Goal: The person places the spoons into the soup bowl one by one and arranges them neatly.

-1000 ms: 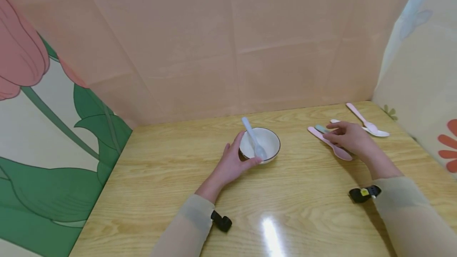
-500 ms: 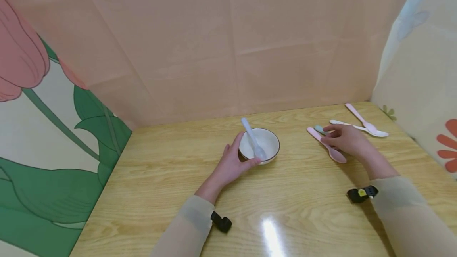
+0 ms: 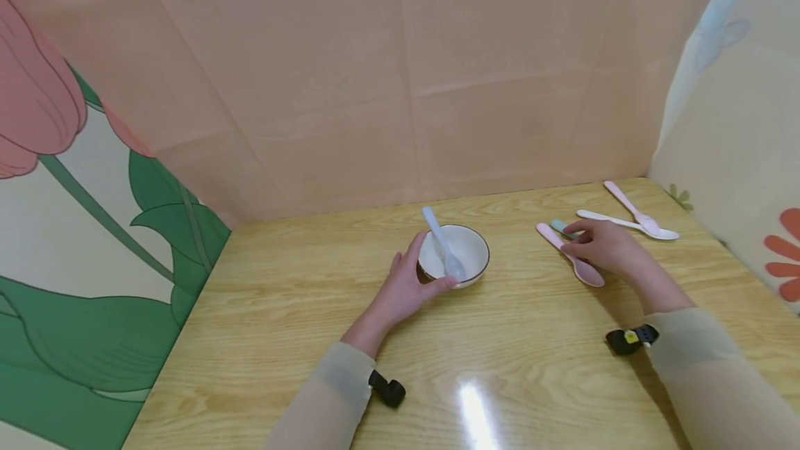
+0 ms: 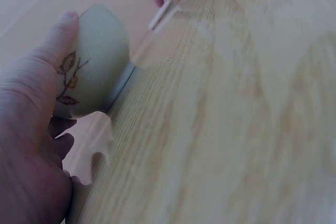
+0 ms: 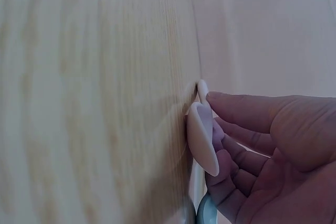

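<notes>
Beside the green spoon (image 3: 562, 228), the right hand (image 3: 605, 245) pinches a pink spoon (image 3: 586, 272), now slightly further left; the left hand (image 3: 409, 288) grips the bowl (image 3: 473, 250).

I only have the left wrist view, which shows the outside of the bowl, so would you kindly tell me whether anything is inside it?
Observer: Yes, the head view shows a pale blue spoon in the bowl, its handle sticking out past the rim.
Operator: Thank you. My background is blurred; what is going on over at the right?
Observer: The right wrist view shows the right hand pinching a pink spoon, with the thumb against its handle.
Operator: That helps. Is anything lying farther right?
Observer: Yes, in the head view a second pink spoon lies partly over a white spoon.
</notes>
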`<state>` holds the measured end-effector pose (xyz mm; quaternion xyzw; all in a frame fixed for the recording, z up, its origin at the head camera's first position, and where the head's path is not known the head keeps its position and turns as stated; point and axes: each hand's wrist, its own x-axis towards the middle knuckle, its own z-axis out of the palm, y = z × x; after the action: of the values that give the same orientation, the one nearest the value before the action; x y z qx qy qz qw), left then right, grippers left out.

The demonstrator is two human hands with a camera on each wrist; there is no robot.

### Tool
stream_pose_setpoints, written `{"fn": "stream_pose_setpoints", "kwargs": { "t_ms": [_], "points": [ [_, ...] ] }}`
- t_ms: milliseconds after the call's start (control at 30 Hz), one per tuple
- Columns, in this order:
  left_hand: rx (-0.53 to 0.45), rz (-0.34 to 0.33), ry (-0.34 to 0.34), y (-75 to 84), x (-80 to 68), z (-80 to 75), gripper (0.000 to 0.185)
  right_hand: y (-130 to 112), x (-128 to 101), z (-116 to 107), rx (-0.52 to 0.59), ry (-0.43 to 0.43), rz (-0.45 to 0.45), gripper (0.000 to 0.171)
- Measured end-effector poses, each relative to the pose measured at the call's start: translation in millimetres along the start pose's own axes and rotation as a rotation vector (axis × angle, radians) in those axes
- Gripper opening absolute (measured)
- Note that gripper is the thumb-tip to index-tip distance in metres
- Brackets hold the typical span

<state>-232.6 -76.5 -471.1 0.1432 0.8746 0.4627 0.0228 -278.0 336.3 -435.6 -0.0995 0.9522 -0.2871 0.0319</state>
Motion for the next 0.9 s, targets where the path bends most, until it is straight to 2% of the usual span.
{"fn": "stream_pose_setpoints", "kwargs": {
  "t_ms": [667, 900],
  "points": [
    [-0.009, 0.009, -0.009, 0.5, 0.2, -0.3, 0.107, 1.8, 1.0, 1.4, 0.003, -0.017, -0.001, 0.049],
    [-0.008, -0.007, -0.009, 0.5, 0.0, -0.1, 0.106, 1.6, 0.4, 1.4, 0.039, -0.015, 0.004, 0.051]
  ]
}}
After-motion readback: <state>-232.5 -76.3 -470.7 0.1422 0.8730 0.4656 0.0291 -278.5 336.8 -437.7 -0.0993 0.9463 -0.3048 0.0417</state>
